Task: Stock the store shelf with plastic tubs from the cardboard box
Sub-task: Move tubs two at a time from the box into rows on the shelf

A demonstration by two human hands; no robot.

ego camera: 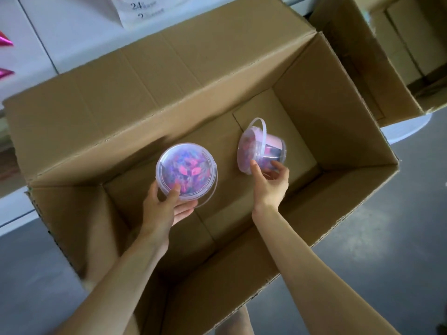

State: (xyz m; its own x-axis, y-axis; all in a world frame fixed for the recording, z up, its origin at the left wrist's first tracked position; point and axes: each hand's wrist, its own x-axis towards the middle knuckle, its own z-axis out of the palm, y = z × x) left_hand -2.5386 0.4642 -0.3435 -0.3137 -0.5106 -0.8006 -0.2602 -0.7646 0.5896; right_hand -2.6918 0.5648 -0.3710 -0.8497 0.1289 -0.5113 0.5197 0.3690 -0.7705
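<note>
A large open cardboard box (101,122) fills the view, seen from above. My left hand (167,209) holds a clear plastic tub (186,171) with pink and purple pieces inside, upright, its lid facing me. My right hand (271,182) grips a second, similar tub (260,151) that is tipped on its side, lid toward the left, its thin clear handle standing up. Both tubs are inside the box, above its bare floor. No other tubs show in the box.
A second open cardboard box (377,56) stands at the upper right. White shelving (72,37) with a paper price tag (135,10) runs along the top, with pink shiny items (6,42) at the far left. Dark grey floor (399,213) lies around the box.
</note>
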